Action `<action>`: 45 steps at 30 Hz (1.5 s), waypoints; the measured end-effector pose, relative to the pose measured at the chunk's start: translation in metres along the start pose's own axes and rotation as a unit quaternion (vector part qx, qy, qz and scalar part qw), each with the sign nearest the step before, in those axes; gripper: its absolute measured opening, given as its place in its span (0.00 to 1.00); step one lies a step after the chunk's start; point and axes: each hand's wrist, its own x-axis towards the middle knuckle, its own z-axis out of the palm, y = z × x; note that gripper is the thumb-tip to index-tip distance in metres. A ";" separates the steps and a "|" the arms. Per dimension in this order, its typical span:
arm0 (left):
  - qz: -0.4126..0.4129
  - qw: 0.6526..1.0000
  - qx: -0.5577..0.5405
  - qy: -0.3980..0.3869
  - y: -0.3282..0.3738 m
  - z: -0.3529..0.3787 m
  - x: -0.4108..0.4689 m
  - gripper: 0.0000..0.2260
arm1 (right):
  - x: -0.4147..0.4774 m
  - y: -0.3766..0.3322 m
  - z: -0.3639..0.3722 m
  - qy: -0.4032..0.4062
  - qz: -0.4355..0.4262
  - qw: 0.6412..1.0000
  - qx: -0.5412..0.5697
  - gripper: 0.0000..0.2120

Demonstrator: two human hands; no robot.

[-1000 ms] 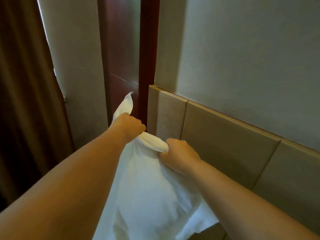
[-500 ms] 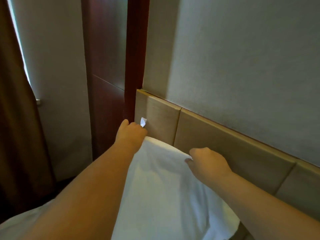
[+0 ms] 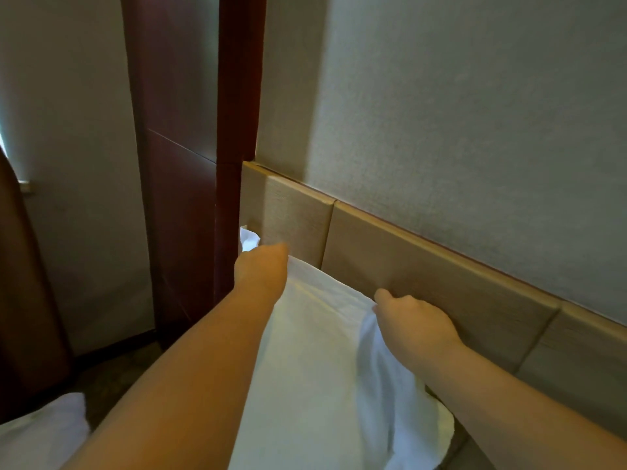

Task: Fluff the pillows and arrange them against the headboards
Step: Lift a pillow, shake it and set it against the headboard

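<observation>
A white pillow (image 3: 319,368) stands against the beige panelled headboard (image 3: 431,276), its top edge touching the panels near the dark red wooden post (image 3: 237,96). The left hand (image 3: 261,271) grips the pillow's upper left corner, a tip of fabric poking up past the knuckles. The right hand (image 3: 414,320) pinches bunched fabric at the upper right edge. White bedding (image 3: 40,432) lies at lower left.
</observation>
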 end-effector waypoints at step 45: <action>0.097 0.976 0.096 -0.172 0.137 -0.163 -0.297 0.14 | -0.239 0.057 -0.099 -0.003 -0.094 0.982 0.163 0.15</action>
